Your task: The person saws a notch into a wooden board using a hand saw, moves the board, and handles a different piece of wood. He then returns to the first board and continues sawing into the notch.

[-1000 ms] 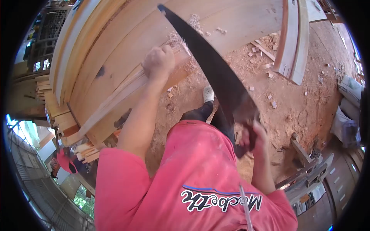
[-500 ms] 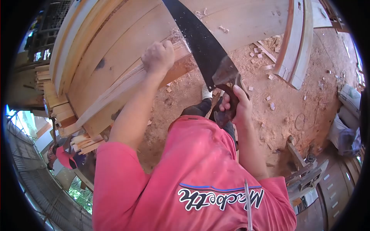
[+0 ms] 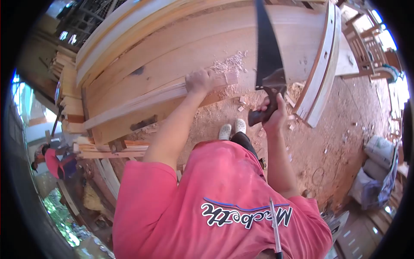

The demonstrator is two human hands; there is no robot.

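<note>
My right hand point(image 3: 275, 114) is wrapped round the dark handle of a handsaw point(image 3: 269, 52). Its wide black blade points away from me and stands to the right of the end of a long wooden plank point(image 3: 151, 98), apart from it. My left hand point(image 3: 200, 81) is closed over the plank near that end, its fingers curled and partly hidden. A heap of sawdust point(image 3: 230, 64) lies by the plank's end, on a broad wooden panel point(image 3: 172, 52) that serves as the work surface.
Two long shaped boards point(image 3: 319, 69) lie across the panel's right side. More timber point(image 3: 69, 103) is stacked at the left. Offcuts and sawdust cover the ground point(image 3: 327, 146). Sacks point(image 3: 377, 159) stand at the right, and a wooden chair frame point(image 3: 362, 45) is at the far right.
The handsaw has moved off the plank's end to the right, its blade now turned more straight ahead. My left hand stays on the plank. The view has shifted, showing more of the panel.
</note>
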